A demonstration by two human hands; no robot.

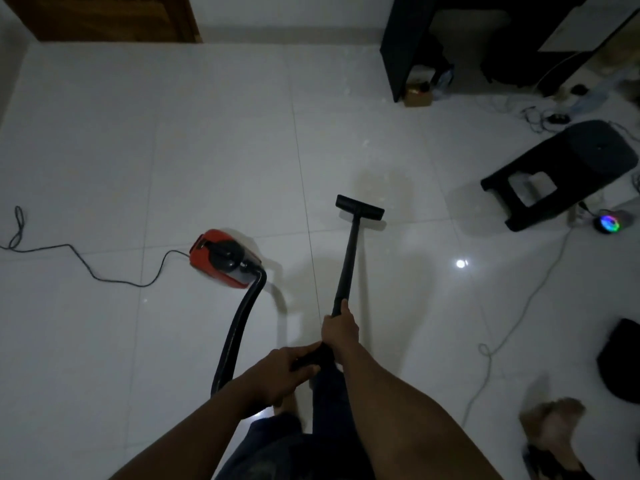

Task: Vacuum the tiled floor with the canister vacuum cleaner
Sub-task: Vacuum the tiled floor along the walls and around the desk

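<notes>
Now, floor head (360, 206): flat on the tiled floor (207, 150), ahead and slightly to the person's right, just past a grout line.
Wand (348, 258): slopes straight back from the head to both hands.
Right hand (341, 329): fingers wrapped round the wand's upper end, forward of the other hand.
Left hand (289, 370): curled round the dark handle piece just behind, touching the right wrist.
Hose (239, 327): arcs from below the hands up to the canister.
Canister vacuum cleaner (223, 258): red, on the floor front-left, well apart from the head; its power cord (86, 265) trails off left.
Stroke, judged: push with the right hand and steady with the left. Hold the head flat and overlap passes along the grout lines. Pull the canister along before the hose goes taut.
Open room: broad tiles ahead and left, up to the wall and the door (104, 15).
Edges to mind: the right side is crowded. A black stool (561, 174), a loose white cable (519, 306) that the head could snag, a glowing gadget (609, 223) and a dark desk (415, 46) are there. Someone's blurred foot (550, 420) is at lower right.
</notes>
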